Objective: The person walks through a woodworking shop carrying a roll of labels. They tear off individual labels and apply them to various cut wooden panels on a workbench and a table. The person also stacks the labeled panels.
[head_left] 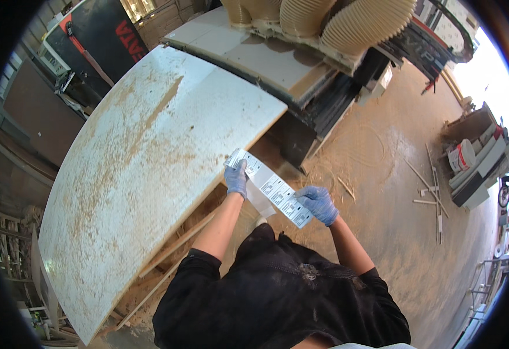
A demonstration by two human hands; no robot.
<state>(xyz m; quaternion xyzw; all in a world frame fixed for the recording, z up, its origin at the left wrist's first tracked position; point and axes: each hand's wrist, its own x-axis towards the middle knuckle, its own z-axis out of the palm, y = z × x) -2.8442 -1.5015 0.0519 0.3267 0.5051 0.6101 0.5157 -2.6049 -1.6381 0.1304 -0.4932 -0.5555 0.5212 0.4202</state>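
A long white strip of printed labels (273,191) stretches slantwise between my hands, in front of my body. My left hand (237,179), in a thin bluish glove, grips the strip near its upper left end, beside the edge of the white board. Below that hand, a plain pale tail of the strip hangs down. Also gloved, my right hand (319,205) pinches the strip's right edge near its lower end, fingers closed.
A large sawdust-strewn white board (132,157) lies at my left on a wooden frame. Beyond it stands a machine with ribbed beige hoses (304,17). On the dusty floor (376,192) lie thin wooden sticks (435,192). A white bucket (460,156) is at the right.
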